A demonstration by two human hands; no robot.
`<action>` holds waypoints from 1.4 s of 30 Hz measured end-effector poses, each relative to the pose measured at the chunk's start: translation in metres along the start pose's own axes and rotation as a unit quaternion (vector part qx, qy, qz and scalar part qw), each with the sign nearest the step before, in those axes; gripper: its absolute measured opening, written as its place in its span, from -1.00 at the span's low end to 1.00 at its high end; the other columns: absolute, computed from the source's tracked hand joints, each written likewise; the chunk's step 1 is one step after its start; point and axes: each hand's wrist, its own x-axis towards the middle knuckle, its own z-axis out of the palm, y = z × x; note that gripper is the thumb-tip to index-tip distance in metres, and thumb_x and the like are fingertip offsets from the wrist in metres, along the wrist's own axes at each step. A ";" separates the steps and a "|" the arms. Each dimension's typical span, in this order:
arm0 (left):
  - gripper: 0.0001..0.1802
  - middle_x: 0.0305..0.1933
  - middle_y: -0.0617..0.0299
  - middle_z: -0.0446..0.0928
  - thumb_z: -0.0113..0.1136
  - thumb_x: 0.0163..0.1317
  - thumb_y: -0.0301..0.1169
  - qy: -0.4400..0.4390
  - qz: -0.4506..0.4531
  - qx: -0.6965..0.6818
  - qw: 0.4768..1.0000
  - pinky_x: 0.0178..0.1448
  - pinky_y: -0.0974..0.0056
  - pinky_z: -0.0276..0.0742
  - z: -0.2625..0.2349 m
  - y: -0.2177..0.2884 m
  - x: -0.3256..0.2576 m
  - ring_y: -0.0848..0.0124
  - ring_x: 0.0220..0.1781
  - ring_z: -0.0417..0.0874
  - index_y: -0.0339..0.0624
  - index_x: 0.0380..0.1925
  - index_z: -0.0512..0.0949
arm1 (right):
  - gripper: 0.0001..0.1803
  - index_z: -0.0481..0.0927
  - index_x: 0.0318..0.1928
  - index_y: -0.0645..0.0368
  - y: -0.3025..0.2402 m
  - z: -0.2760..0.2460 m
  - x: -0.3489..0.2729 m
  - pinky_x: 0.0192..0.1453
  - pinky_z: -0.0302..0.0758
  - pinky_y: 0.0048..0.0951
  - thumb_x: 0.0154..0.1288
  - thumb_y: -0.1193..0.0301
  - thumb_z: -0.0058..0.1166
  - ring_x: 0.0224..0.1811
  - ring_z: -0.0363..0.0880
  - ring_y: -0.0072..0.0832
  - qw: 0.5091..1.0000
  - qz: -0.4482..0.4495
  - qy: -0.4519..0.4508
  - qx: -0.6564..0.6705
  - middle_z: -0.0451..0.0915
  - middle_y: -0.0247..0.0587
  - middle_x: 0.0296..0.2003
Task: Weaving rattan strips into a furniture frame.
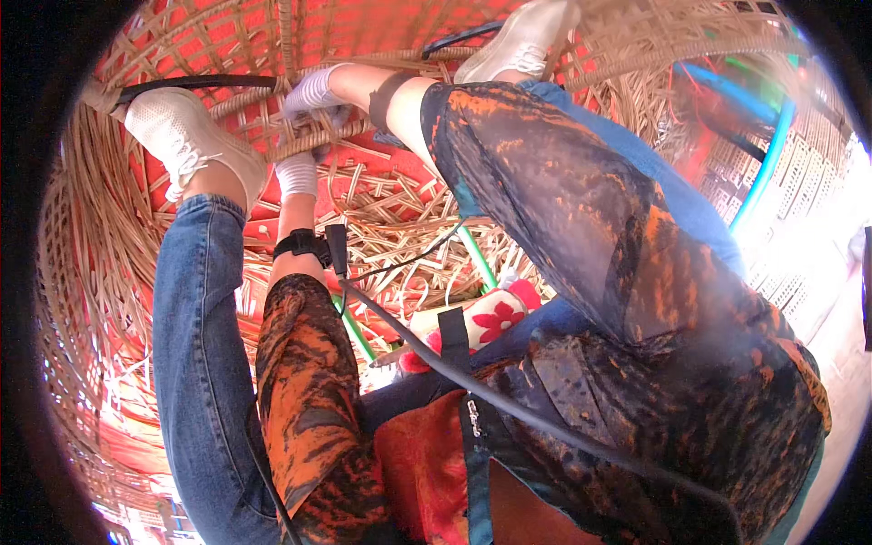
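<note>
A large woven wicker piece (227,54), open-meshed and light brown, spans the far side, with a wrapped cane rim (320,140) across it. My left hand (296,174), in a grey-and-white striped glove, is closed at the near side of this rim; its fingertips are partly hidden. Just beyond, my right hand (314,94), in a matching glove, bends down against the rim from the far side. Its fingers are curled, and whatever lies in them is hidden. Both hands are close together at the rim. A black strap (304,245) circles my left wrist.
Cut cane strips (418,213) litter the red floor covering (377,163). My white shoes (186,136) brace near the wicker at either side. Long cane strands (109,200) hang at left. A dark cable (509,404) crosses my body, and a blue tube (767,163) stands at right.
</note>
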 end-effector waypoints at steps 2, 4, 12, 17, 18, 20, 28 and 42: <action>-0.73 -0.31 0.22 0.53 0.01 0.28 -0.28 0.000 0.003 0.023 1.000 -0.32 0.26 0.54 0.000 0.001 0.001 0.41 -0.25 0.57 -0.17 -0.09 0.47 | -0.51 0.58 -0.16 0.10 0.002 0.001 0.000 -0.40 0.55 -0.32 -0.02 0.04 0.17 -0.40 0.53 -0.36 1.000 0.005 -0.012 0.020 0.55 -0.21 -0.25; -0.73 -0.32 0.23 0.53 0.01 0.28 -0.28 0.001 0.008 0.048 0.999 -0.33 0.27 0.53 -0.003 0.001 0.001 0.41 -0.26 0.57 -0.16 -0.10 0.47 | -0.47 0.55 -0.12 0.08 0.005 0.007 0.000 -0.46 0.53 -0.37 0.00 -0.02 0.12 -0.44 0.53 -0.38 0.998 -0.008 0.028 0.047 0.54 -0.20 -0.28; -0.75 -0.36 0.24 0.54 0.02 0.26 -0.31 0.001 0.032 0.184 0.982 -0.38 0.29 0.51 -0.009 0.002 -0.003 0.42 -0.31 0.56 -0.15 -0.11 0.49 | -0.31 0.51 -0.17 0.05 0.001 -0.003 0.003 -0.58 0.46 -0.44 0.05 -0.33 -0.06 -0.63 0.43 -0.46 0.994 0.036 -0.021 0.104 0.47 -0.23 -0.41; -0.76 -0.38 0.24 0.54 0.03 0.25 -0.33 -0.001 0.044 0.303 0.952 -0.41 0.31 0.49 -0.018 -0.007 -0.013 0.43 -0.34 0.56 -0.14 -0.12 0.50 | -0.21 0.51 -0.02 0.05 -0.004 0.002 0.000 -0.39 0.52 -0.43 0.09 -0.37 -0.18 -0.40 0.56 -0.46 0.997 0.055 0.033 0.048 0.57 -0.21 -0.28; -0.77 -0.39 0.24 0.54 0.03 0.25 -0.34 0.002 0.049 0.333 0.942 -0.41 0.31 0.49 -0.021 -0.006 -0.016 0.43 -0.34 0.56 -0.14 -0.12 0.50 | -0.21 0.51 -0.02 0.05 -0.004 0.003 -0.003 -0.39 0.52 -0.43 0.09 -0.37 -0.18 -0.40 0.56 -0.46 0.997 0.053 0.029 0.050 0.57 -0.21 -0.28; -0.77 -0.40 0.25 0.54 0.03 0.25 -0.35 0.001 0.057 0.394 0.917 -0.43 0.32 0.49 -0.021 -0.005 -0.018 0.43 -0.36 0.56 -0.14 -0.13 0.50 | -0.15 0.50 0.06 0.08 -0.004 0.001 -0.005 -0.29 0.54 -0.38 0.08 -0.39 -0.19 -0.29 0.57 -0.42 0.996 0.036 0.044 0.072 0.58 -0.15 -0.16; -0.74 -0.29 0.10 0.62 0.07 0.15 -0.34 0.066 0.106 0.517 0.847 -0.32 0.20 0.55 0.040 -0.005 -0.052 0.25 -0.37 0.62 -0.24 -0.23 0.57 | -0.13 0.51 0.04 0.13 0.007 -0.007 0.011 -0.34 0.53 -0.39 0.06 -0.39 -0.17 -0.29 0.56 -0.39 0.998 0.041 0.047 0.017 0.58 -0.15 -0.17; -0.61 -0.27 -0.13 0.59 0.07 0.11 -0.11 0.163 0.245 0.757 0.583 -0.14 0.00 0.55 0.047 -0.008 -0.068 -0.03 -0.23 0.64 -0.19 -0.25 0.60 | -0.25 0.60 -0.12 0.05 0.008 -0.003 0.012 -0.38 0.52 -0.35 0.12 -0.35 -0.20 -0.43 0.54 -0.51 0.998 0.009 0.049 0.030 0.59 -0.26 -0.32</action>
